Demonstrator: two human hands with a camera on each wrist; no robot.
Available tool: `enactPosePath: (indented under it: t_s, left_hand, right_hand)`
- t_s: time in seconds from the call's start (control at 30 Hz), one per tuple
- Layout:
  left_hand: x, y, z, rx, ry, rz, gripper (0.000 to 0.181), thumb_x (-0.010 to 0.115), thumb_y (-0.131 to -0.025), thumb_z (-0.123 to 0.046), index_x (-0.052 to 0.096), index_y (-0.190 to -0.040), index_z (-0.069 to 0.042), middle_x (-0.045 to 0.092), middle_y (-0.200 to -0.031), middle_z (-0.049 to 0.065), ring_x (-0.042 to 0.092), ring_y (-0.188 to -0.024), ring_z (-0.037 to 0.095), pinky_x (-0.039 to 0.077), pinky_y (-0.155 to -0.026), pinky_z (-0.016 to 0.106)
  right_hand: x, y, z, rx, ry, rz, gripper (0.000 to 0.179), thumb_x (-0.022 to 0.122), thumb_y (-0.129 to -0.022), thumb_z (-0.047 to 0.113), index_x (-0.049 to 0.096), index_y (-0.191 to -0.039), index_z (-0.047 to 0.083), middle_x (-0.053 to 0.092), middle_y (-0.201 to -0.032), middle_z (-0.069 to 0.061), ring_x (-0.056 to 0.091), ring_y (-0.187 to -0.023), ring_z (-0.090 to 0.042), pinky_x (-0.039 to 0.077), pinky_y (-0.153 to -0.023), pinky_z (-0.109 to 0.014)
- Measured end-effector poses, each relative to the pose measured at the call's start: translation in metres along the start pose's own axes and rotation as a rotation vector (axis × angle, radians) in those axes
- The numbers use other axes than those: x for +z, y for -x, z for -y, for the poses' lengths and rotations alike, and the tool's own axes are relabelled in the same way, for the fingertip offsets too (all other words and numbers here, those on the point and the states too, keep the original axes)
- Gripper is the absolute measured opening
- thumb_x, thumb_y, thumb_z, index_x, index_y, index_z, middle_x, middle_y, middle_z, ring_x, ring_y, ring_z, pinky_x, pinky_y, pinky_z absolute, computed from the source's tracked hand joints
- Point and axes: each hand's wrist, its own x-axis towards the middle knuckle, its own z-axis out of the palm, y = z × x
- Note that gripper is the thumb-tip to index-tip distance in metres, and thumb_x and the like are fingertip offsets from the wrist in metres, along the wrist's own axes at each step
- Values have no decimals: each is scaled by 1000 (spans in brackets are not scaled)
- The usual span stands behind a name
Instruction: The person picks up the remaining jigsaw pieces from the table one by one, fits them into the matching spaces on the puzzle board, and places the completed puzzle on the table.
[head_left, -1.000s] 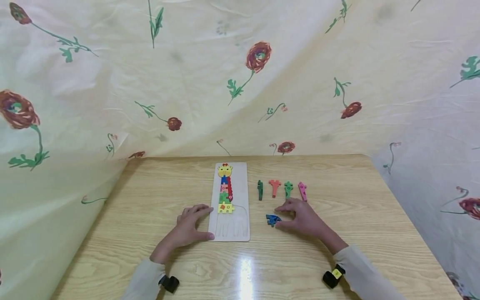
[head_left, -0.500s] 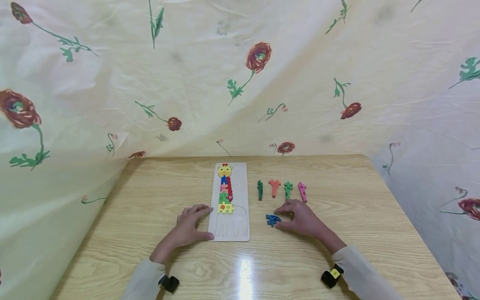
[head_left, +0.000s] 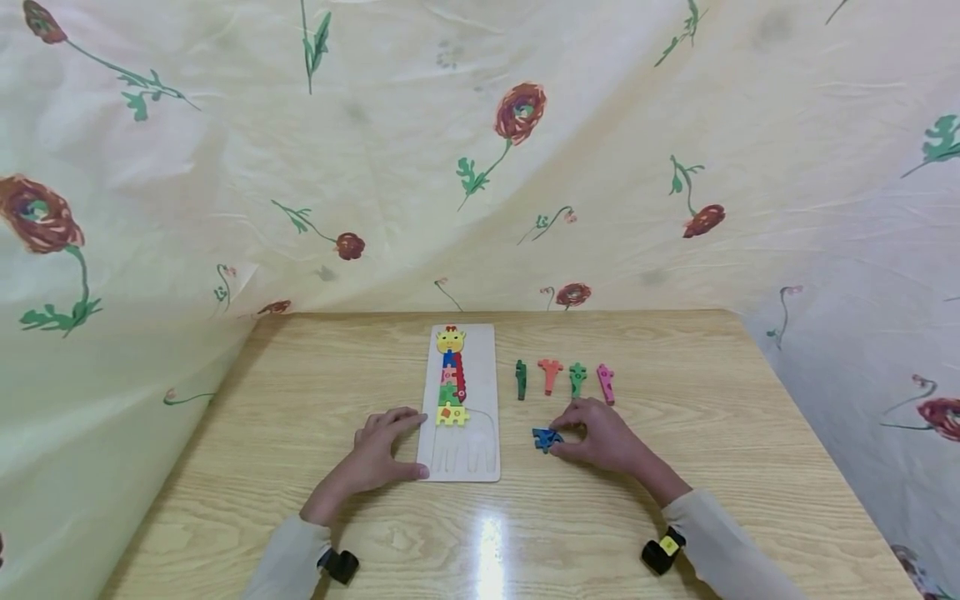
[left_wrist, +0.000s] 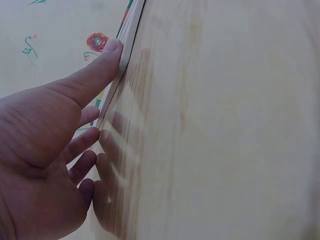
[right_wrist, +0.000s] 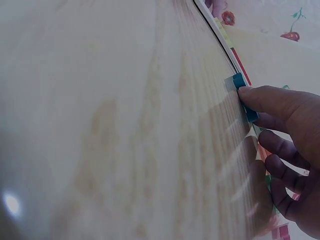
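A pale puzzle board (head_left: 482,367) lies on the table, bearing a giraffe's yellow head (head_left: 451,340) and several coloured neck and body pieces. Below them, the drawn outline of the body and legs shows on bare board. My left hand (head_left: 378,450) rests at the board's left edge, thumb and forefinger spread and touching it, as the left wrist view (left_wrist: 55,130) also shows. To the right of the board, my right hand (head_left: 600,437) pinches a blue puzzle piece (head_left: 543,439) between thumb and forefinger, low at the table. Its other fingers are loosely bent.
Beyond the right hand lie loose puzzle pieces in a row: a dark green one (head_left: 521,380), an orange one (head_left: 550,375), a light green one (head_left: 577,379) and a pink one (head_left: 606,383). A flowered cloth (head_left: 420,167) hangs behind the table (head_left: 337,358).
My right forefinger has come down onto the blue puzzle piece, closing the gap to the thumb. The left hand and the board stay where they were.
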Motion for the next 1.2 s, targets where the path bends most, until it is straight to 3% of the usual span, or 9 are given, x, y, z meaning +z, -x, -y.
enactPosePath:
  t_s: [0.3, 0.63, 1.2]
  left_hand:
    - [0, -1, 1, 0, 0, 0, 83, 90, -75, -44, 55, -148, -28, 44, -155, -1, 29, -138, 31, 24, -109, 56]
    - [1, 0, 2, 13, -4, 2, 83, 90, -75, -46, 55, -149, -27, 44, -156, 0, 29, -137, 30, 24, -108, 56]
    - [-1, 2, 1, 37, -5, 5, 82, 90, -76, -43, 56, -148, -25, 44, -155, 3, 32, -135, 31, 25, -106, 57]
  right_hand:
    - [0, -1, 2, -13, -18, -1, 21, 86, -84, 30, 81, -100, 17, 69, -93, 11, 56, -83, -9, 47, -70, -25]
    - [0, -1, 3, 33, 3, -9, 20, 87, -83, 30, 81, -98, 20, 67, -91, 14, 56, -83, -7, 49, -73, -25]
    - [-6, -8, 20, -19, 21, -124, 22, 87, -83, 29, 80, -100, 15, 71, -94, 9, 64, -90, -14, 55, -78, -36]
